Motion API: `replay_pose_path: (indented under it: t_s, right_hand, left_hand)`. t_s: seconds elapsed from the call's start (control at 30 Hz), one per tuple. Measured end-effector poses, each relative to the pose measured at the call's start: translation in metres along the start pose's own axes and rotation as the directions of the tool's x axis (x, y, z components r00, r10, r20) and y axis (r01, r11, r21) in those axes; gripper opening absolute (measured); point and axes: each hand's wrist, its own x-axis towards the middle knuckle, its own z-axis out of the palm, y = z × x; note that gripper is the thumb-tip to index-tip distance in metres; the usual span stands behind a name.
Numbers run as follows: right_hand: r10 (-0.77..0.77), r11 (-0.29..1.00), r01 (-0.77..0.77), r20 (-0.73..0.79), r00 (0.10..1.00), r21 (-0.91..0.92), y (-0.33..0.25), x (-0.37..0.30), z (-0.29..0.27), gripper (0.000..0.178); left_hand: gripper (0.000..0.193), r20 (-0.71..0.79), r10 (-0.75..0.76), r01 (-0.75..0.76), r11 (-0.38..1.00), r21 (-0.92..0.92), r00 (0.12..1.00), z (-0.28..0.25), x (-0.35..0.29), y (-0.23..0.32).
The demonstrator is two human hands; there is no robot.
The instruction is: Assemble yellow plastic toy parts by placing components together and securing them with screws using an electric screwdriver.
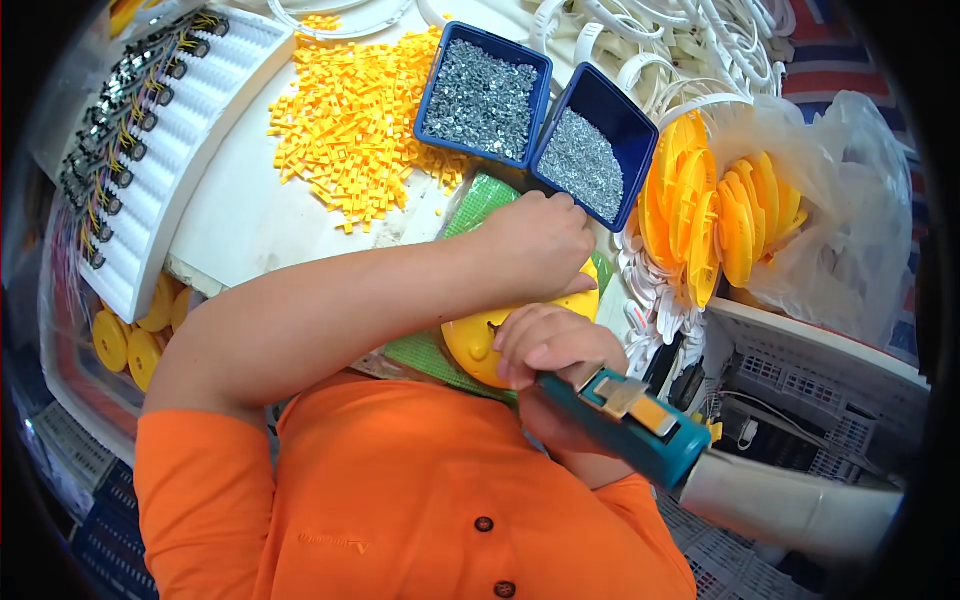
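Note:
My left hand (540,240) reaches across from the left, its fingers curled at the near edge of a blue bin of small silver screws (590,160). Whatever is in those fingers is hidden. My right hand (550,350) grips a teal electric screwdriver (640,425), whose tip is hidden behind the hand. Between my hands a yellow plastic disc (468,340) lies on a green mat (480,205), and both hands touch or overlap it.
A second blue bin of screws (482,95) stands beside a heap of small yellow plastic pieces (350,130). Stacked yellow discs (715,215) sit by a clear plastic bag (850,230) on the right. A white rack with wired parts (170,130) lies at left, and white rings (690,40) at the back.

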Motion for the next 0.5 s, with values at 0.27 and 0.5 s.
replay_pose_path:
  t_s: [0.27,0.5]
  right_hand:
    - [-0.064,0.971,0.072,-0.042,0.997,0.227,-0.037,0.038,-0.035,0.066]
    - [0.021,0.913,-0.026,0.017,1.0,0.406,-0.005,0.061,-0.021,0.086]
  left_hand:
    - [0.042,-0.295,-0.165,0.101,0.97,-0.22,0.941,-0.033,-0.073,-0.016]
    - [0.058,-0.368,-0.507,0.364,0.844,-0.393,0.779,-0.008,-0.112,0.023]
